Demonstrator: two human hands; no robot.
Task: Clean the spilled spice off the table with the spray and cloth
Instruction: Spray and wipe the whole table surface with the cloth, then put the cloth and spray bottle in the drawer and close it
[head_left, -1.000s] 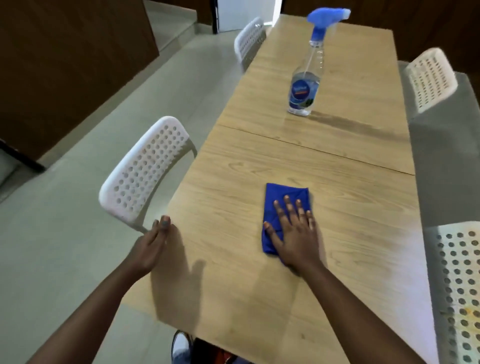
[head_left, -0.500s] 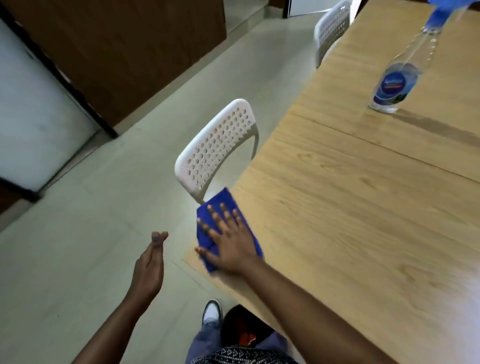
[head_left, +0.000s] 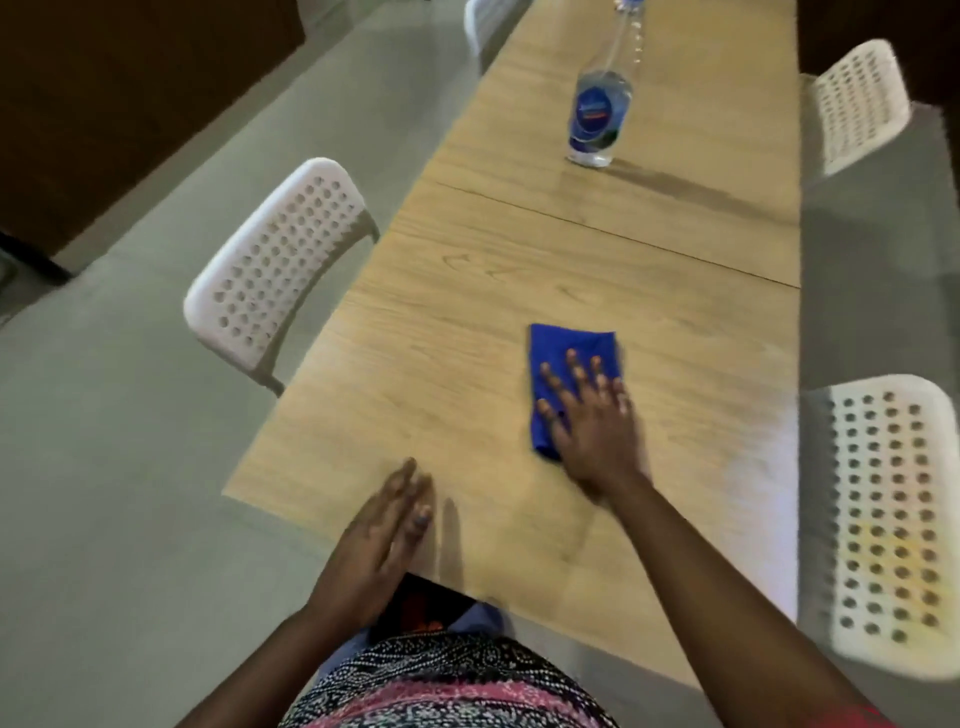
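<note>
A folded blue cloth (head_left: 563, 353) lies flat on the wooden table (head_left: 441, 374). My right hand (head_left: 592, 421) presses on it with spread, straight fingers. Fingers straight and held edge-on, my left hand (head_left: 387, 525) hovers over the table's near edge and holds nothing. The clear spray bottle (head_left: 600, 114) with a blue label stands upright farther back on the table, its blue head cut off by the top of the view. I see no spice on the wood near the cloth.
White perforated chairs stand around the table: one at the left (head_left: 275, 270), one at the near right (head_left: 883, 519), one at the far right (head_left: 857, 104). A seam (head_left: 623, 239) crosses the tabletop between cloth and bottle.
My right hand has slid the cloth from the table's left corner back toward the middle. My left hand has moved from beyond the edge to above the near edge.
</note>
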